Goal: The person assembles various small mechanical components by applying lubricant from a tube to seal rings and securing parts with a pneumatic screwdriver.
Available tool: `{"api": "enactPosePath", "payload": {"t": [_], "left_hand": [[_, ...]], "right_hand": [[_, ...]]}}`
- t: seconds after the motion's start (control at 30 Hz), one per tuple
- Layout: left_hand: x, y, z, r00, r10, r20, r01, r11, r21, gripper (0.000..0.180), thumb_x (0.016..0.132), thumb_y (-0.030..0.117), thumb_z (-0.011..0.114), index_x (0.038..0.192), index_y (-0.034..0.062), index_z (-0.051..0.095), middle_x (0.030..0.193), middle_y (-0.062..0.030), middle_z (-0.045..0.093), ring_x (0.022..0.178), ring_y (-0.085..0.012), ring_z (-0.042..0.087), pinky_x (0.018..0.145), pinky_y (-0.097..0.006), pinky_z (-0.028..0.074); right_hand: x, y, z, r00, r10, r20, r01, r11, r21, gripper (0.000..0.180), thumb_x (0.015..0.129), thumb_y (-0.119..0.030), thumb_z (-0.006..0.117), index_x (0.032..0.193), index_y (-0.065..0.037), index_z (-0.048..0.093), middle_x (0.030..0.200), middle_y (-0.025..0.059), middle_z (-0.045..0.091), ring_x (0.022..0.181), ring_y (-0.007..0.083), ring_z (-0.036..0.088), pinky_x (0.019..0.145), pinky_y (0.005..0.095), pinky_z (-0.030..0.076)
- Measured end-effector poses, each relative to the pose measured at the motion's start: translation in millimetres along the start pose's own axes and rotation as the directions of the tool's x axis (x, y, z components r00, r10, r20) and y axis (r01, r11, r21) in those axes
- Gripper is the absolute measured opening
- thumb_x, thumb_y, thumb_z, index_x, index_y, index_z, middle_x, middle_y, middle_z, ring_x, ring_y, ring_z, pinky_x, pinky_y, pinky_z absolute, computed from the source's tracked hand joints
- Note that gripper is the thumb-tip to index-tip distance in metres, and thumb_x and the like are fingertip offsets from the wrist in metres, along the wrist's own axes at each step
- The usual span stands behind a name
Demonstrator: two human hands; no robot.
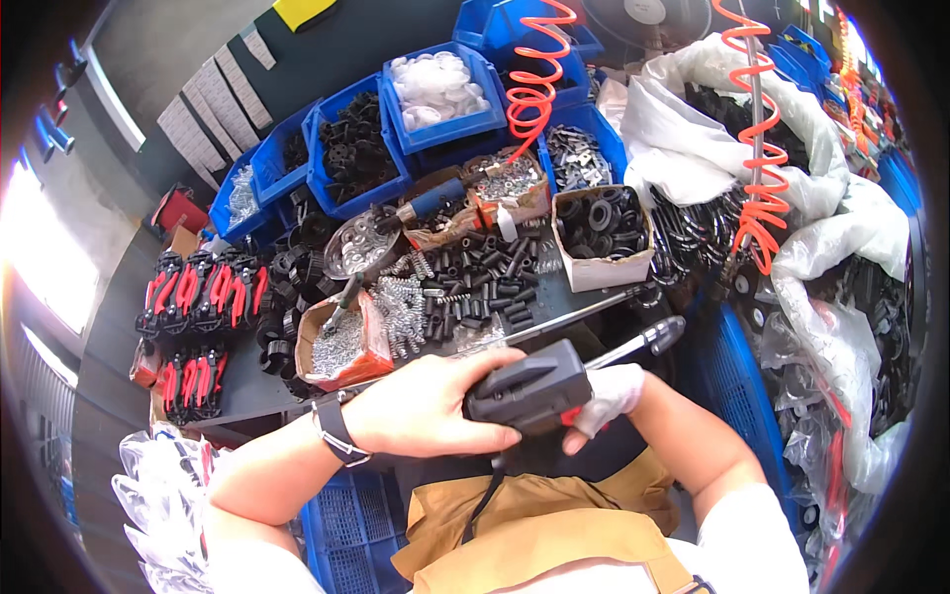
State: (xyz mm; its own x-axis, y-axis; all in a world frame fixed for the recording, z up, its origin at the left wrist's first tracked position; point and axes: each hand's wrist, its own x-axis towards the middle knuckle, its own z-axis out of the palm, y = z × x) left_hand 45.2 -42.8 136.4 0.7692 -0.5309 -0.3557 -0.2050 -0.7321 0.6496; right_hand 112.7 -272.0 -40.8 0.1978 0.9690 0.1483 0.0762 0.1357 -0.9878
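Observation:
My left hand (416, 401), with a dark-strapped watch on its wrist, is closed round a black blocky plastic housing (534, 386) in front of my body. Against the right end of this part my right hand (612, 396), partly wrapped in a white covering, is closed too; most of its fingers are hidden. A small red piece shows between the housing and the right hand. Just beyond that hand a metal rod with a dark rounded end (665, 335) points up and right; where its near end sits is hidden.
Beyond my hands lie black sleeves (485, 282), springs (401, 312) and a box of small metal pieces (346, 346). Blue bins (450, 124) stand behind. Red-and-black assemblies (203, 292) sit at left. Red coiled hoses (757, 148) hang down; white sacks (732, 109) lie right.

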Motion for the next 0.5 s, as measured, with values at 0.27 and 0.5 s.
{"api": "enactPosePath", "payload": {"t": [0.27,0.5], "left_hand": [[4,-30,11,0.999,0.01,0.036,-0.004,0.983,-0.182,0.086,0.08,0.045,0.075,0.143,-0.0024,0.039,0.111,-0.0211,0.067,0.102,-0.0272,0.067,0.092,-0.034,0.049],[7,-40,20,0.998,0.047,0.041,-0.037,0.976,-0.213,0.088,0.08,0.042,0.076,0.144,-0.0029,0.036,0.116,-0.0198,0.066,0.107,-0.0265,0.065,0.096,-0.033,0.048]], "right_hand": [[-5,-9,16,0.981,0.188,0.041,-0.192,0.927,0.322,0.037,0.084,-0.02,0.075,0.114,-0.003,0.06,0.09,0.0036,0.063,0.079,0.0124,0.058,0.071,0.0287,0.049],[-25,-17,6,0.944,0.33,-0.002,-0.321,0.918,-0.231,0.035,0.09,-0.028,0.069,0.115,-0.005,0.063,0.092,0.0074,0.069,0.074,0.0165,0.065,0.065,0.0318,0.052]]}}
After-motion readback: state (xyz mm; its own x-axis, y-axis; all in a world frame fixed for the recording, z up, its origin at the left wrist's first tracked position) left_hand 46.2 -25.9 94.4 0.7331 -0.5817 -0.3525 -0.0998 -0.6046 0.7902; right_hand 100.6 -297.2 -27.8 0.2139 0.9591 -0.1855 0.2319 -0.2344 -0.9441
